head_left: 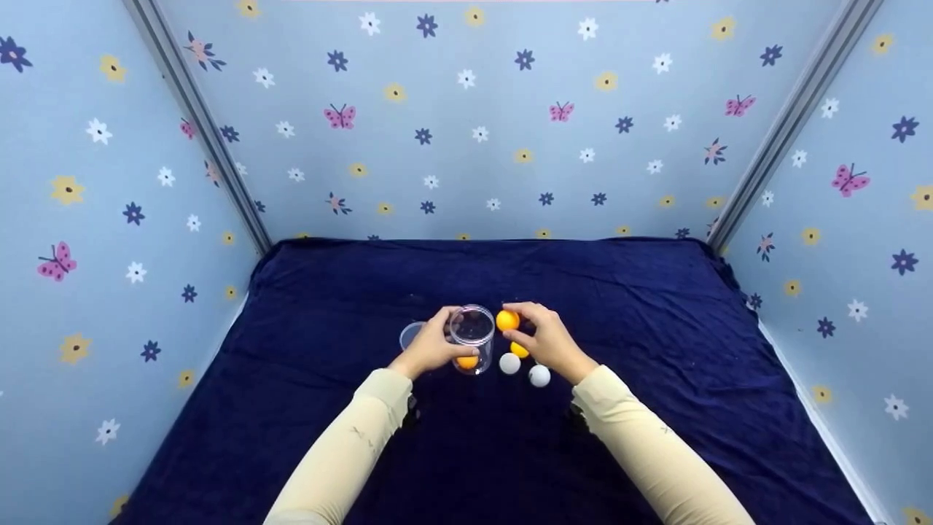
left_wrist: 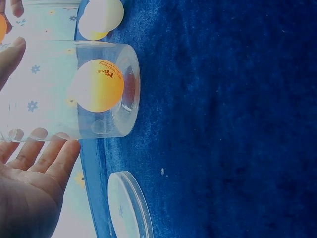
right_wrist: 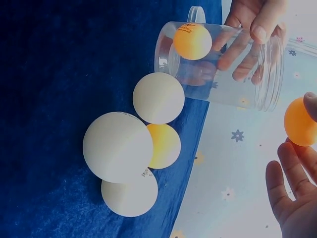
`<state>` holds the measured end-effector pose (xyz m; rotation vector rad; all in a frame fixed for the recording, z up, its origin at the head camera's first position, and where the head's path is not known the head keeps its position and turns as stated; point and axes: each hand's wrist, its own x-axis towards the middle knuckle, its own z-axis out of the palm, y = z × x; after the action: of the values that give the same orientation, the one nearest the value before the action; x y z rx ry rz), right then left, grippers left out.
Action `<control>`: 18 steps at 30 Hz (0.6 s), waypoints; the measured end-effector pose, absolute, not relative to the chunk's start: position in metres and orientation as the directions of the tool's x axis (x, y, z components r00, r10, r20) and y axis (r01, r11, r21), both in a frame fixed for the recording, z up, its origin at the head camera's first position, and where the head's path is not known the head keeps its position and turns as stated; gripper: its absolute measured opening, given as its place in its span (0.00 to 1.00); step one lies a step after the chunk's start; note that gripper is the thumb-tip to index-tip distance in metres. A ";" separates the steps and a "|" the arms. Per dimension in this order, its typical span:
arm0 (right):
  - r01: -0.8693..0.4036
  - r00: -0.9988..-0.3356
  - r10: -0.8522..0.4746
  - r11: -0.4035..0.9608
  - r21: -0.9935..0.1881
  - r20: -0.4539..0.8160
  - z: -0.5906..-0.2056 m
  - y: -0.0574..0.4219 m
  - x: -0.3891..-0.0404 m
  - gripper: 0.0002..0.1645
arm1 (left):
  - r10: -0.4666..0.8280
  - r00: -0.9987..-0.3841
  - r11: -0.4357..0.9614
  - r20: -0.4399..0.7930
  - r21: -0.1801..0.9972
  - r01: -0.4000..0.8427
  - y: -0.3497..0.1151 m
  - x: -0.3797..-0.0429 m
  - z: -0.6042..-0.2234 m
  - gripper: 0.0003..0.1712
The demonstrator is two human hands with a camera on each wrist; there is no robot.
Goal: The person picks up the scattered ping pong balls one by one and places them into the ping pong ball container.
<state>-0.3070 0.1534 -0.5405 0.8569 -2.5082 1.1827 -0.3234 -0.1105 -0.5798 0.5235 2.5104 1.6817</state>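
My left hand [head_left: 431, 348] grips a clear plastic jar [head_left: 484, 359] round its side, thumb in front and fingers behind. The jar stands upright with its mouth uncovered, and one orange ping-pong ball [left_wrist: 99, 85] lies at its bottom. Between thumb and fingertips, my right hand [head_left: 547, 339] pinches another orange ping-pong ball [head_left: 507, 320], just right of the jar's rim and outside it. Below that hand on the cloth, a third orange ball [head_left: 520, 349] sits among white ping-pong balls [right_wrist: 158, 98], three of which show in the right wrist view.
Left of the jar, partly behind my left hand, lies a round clear lid [head_left: 410, 335]. Dark blue velvet cloth [head_left: 488, 452] covers the table, wrinkled toward the right. Flower-patterned panels [head_left: 466, 124] enclose the back and both sides, with metal posts at the corners.
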 end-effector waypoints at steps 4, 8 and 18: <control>-0.608 -0.793 -0.415 0.503 -0.615 0.446 -0.540 0.151 -0.307 0.27 | 0.325 -0.937 0.326 0.129 0.915 0.239 -0.110 -0.324 -0.580 0.48; -0.620 -0.784 -0.420 0.498 -0.606 0.457 -0.539 0.149 -0.306 0.27 | 0.326 -0.938 0.316 0.120 0.921 0.227 -0.110 -0.324 -0.580 0.48; -0.638 -0.770 -0.415 0.480 -0.602 0.485 -0.540 0.143 -0.306 0.26 | 0.325 -0.939 0.326 0.115 0.918 0.226 -0.110 -0.325 -0.582 0.48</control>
<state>-0.3059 0.1431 -0.5402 0.8967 -2.4569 1.1707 -0.3248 -0.1102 -0.5818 0.5177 2.4834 1.6964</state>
